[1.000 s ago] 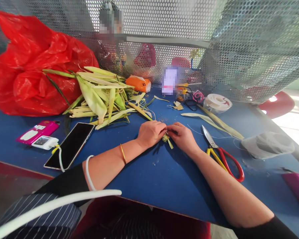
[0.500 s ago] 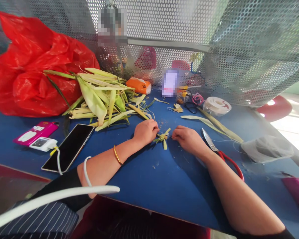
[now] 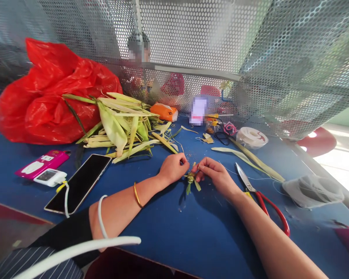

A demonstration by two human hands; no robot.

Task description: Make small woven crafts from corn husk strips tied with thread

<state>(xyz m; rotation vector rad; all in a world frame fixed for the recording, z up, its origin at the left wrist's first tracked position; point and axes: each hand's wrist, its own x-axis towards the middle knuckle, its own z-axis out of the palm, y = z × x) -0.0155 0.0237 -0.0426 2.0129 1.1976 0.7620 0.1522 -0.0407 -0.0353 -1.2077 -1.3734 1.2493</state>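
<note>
Between my hands is a small tied bundle of corn husk (image 3: 191,178), its green and pale strips sticking out near the blue tabletop. My left hand (image 3: 174,168) is closed in a pinch just left of the bundle, thumb against bent fingers. At the bundle's right, my right hand (image 3: 211,172) pinches with thumb and forefinger, its other fingers curled close to the husk. A fine clear thread (image 3: 235,170) trails across the table to the right; where it passes through my fingers is too thin to make out. Red-handled scissors (image 3: 250,186) lie partly open beside my right forearm.
A pile of corn husks (image 3: 113,128) lies before a red plastic bag (image 3: 58,97). A dark phone (image 3: 78,184) and a white device (image 3: 50,177) are at left. Tape roll (image 3: 252,136), husk strips (image 3: 250,157) and a clear container (image 3: 312,190) are right. A mesh screen (image 3: 192,35) stands behind.
The husk bundle has turned, its strips now pointing downward. My right hand has come closer to it and lifted its fingers; the thread stretched between the hands no longer shows. The view has shifted slightly.
</note>
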